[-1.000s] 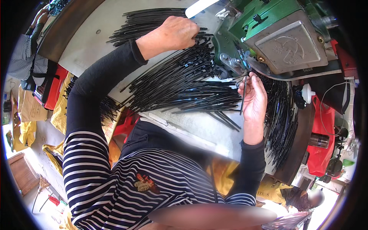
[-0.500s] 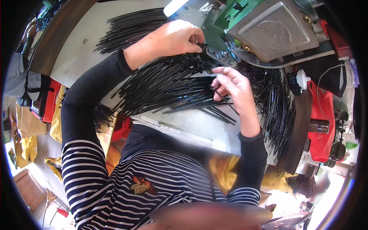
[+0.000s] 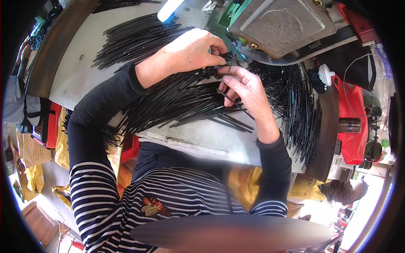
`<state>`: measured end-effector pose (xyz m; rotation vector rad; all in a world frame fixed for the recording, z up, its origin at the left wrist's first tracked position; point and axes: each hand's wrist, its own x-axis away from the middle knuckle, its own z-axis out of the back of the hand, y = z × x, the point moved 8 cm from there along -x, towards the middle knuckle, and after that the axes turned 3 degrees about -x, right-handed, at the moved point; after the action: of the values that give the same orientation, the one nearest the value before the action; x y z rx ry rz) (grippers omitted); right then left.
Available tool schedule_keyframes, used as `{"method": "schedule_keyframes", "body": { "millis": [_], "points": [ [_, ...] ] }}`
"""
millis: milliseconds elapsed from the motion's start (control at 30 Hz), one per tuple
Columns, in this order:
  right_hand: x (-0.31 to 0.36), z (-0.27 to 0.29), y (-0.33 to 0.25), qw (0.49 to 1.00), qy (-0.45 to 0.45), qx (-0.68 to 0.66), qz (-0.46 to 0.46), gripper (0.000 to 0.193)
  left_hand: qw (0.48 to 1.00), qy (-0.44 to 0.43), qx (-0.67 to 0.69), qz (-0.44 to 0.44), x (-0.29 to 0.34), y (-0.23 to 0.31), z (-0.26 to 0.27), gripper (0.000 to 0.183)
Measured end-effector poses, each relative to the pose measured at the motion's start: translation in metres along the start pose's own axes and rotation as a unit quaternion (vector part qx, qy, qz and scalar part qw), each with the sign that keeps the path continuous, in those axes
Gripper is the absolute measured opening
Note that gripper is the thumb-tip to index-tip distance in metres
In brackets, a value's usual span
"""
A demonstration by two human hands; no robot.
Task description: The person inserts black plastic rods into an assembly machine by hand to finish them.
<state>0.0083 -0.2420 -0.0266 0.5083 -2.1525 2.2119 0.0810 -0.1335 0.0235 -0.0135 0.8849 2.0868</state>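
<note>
My left hand (image 3: 195, 49) reaches over the table with its thumb and forefinger closed together at the dark ends of the thin black rods, in front of the green machine. What sits in that pinch is too small to tell. Just below and to the right, my right hand (image 3: 248, 89) has its fingers bent around a thin black rod (image 3: 242, 110), which slants down toward the wrist. The fingertips of both hands nearly meet. Beneath them lies a large loose pile of similar black rods (image 3: 160, 99), their ends gathered near the hands.
The machine's grey metal cover (image 3: 282, 27) stands at the far right. More rods lie in a far-left bundle (image 3: 130, 38) and a tangled right-hand heap (image 3: 297, 114). A white tube (image 3: 169, 9) juts in at the top. A red bag (image 3: 352, 126) hangs beyond the table's dark edge (image 3: 325, 139).
The view has shifted, so the machine sits farther left and higher in the picture. My hands have drawn closer together at the rod ends. My right hand still holds its rod.
</note>
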Motion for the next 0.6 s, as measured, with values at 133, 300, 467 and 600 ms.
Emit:
{"method": "schedule_keyframes", "body": {
  "millis": [133, 300, 467, 600],
  "points": [
    [-0.0001, 0.0046, -0.0021, 1.0, 0.016, -0.017, 0.009, 0.027, 1.0, 0.019, -0.005, -0.008, -0.0032, -0.0018, 0.0002, 0.032],
    [0.0001, 0.0063, -0.0033, 0.999, 0.027, -0.023, 0.006, 0.028, 1.0, 0.026, -0.006, -0.011, -0.0062, -0.0016, -0.0014, 0.032],
    [-0.0028, 0.0081, 0.0001, 0.999, 0.021, -0.028, 0.004, 0.025, 1.0, 0.014, -0.011, -0.011, -0.0079, 0.001, -0.0036, 0.032],
    [-0.0026, 0.008, 0.0023, 0.999, 0.022, -0.023, 0.0, 0.027, 1.0, 0.017, -0.009, -0.005, -0.0068, -0.0028, -0.0047, 0.032]
  ]
}}
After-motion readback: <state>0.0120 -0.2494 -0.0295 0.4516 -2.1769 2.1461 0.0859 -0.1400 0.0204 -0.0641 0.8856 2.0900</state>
